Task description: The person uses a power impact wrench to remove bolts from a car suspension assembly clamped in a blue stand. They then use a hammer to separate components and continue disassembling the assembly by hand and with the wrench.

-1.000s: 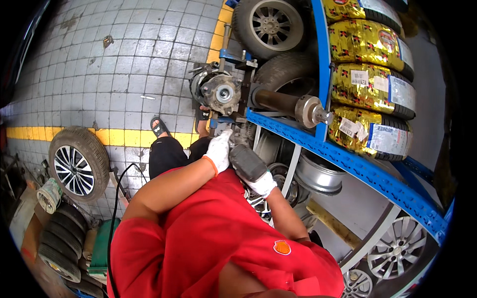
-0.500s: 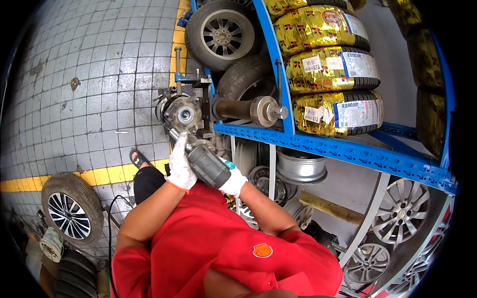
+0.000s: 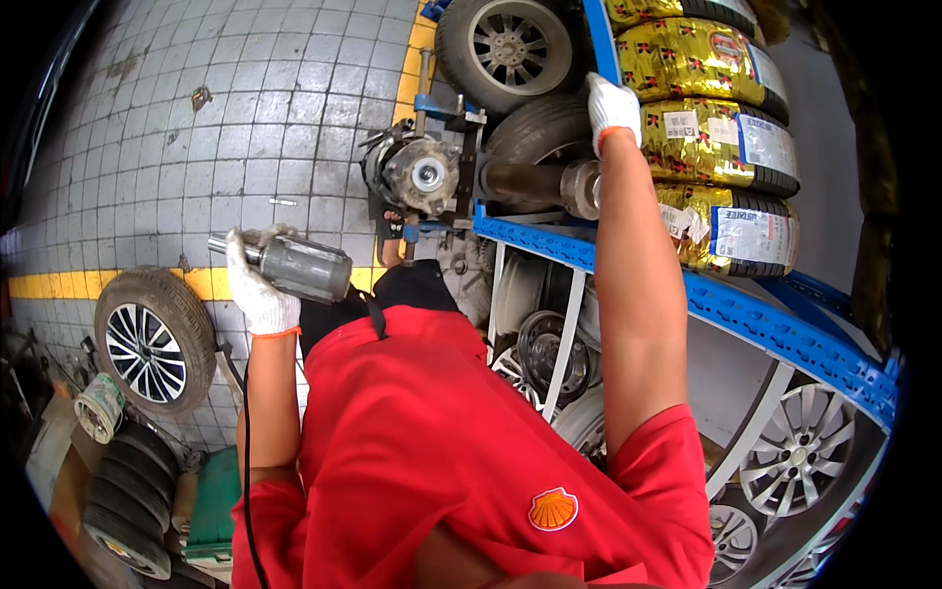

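My left hand [image 3: 260, 292], in a white knit glove, holds a motor rotor [image 3: 307, 268] by its shaft end; the dark grey ribbed cylinder lies sideways. My right hand [image 3: 615, 113], gloved too, is stretched out to the far right, its fingers closed on the upper end of an upright metal bar, now hidden by hand and arm. Beneath my right forearm lies a thick metal press cylinder [image 3: 530, 184]. At its left end a round metal housing [image 3: 422, 179] with a shiny centre ring sits against a black bracket [image 3: 469, 172].
A blue rack [image 3: 785, 329] runs along the right, bearing gold-wrapped tyres [image 3: 702, 137]. Silver wheel rims [image 3: 800, 452] stand below it. A tyred wheel [image 3: 155, 342] stands at the left beside a stack of tyres [image 3: 132, 496]. A black cable [image 3: 245, 461] hangs beside my left arm.
My hands have parted. The left carries the rotor left, away from the round housing; the right has let go of it and reached far right to the bar. My view has shifted left.
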Available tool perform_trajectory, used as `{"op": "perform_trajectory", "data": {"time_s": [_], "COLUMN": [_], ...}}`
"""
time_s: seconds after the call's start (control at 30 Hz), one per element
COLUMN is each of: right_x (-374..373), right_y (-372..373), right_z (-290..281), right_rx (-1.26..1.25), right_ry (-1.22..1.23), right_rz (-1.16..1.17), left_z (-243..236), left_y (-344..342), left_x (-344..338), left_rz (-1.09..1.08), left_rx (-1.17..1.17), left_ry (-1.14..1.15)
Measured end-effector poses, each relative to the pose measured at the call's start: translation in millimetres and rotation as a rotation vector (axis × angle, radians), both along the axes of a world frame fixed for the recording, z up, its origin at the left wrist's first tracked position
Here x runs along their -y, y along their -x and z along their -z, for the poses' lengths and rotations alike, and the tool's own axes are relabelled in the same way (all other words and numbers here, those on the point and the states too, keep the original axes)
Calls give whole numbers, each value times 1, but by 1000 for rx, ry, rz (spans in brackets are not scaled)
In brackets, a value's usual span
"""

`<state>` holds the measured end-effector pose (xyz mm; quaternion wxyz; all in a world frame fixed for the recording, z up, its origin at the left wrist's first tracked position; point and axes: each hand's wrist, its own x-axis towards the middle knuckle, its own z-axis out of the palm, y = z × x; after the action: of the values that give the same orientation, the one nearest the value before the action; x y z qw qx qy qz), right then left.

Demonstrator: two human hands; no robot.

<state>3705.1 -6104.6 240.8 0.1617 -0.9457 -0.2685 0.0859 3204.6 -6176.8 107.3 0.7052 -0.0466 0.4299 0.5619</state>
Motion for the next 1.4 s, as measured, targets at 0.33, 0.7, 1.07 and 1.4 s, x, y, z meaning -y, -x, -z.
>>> {"op": "perform_trajectory", "data": {"time_s": [0.33,0.7,1.07,1.4], "right_x": [86,263,165,53], "right_y": [262,162,318,449], "right_z": [43,184,298,482], "right_rx": [-112,-546,-679,-765], "right_ry": [129,548,659,281], "right_rz": [-1198,-357,-986,-999], "left_z": [33,45,-44,165], "left_y": [84,175,320,317], "left_x": [9,-43,-136,-118], "left_rz": [-293,-393,-616,-29], "left_rx": [-84,12,-578,-656], "left_ry": [134,21,-83,156]}}
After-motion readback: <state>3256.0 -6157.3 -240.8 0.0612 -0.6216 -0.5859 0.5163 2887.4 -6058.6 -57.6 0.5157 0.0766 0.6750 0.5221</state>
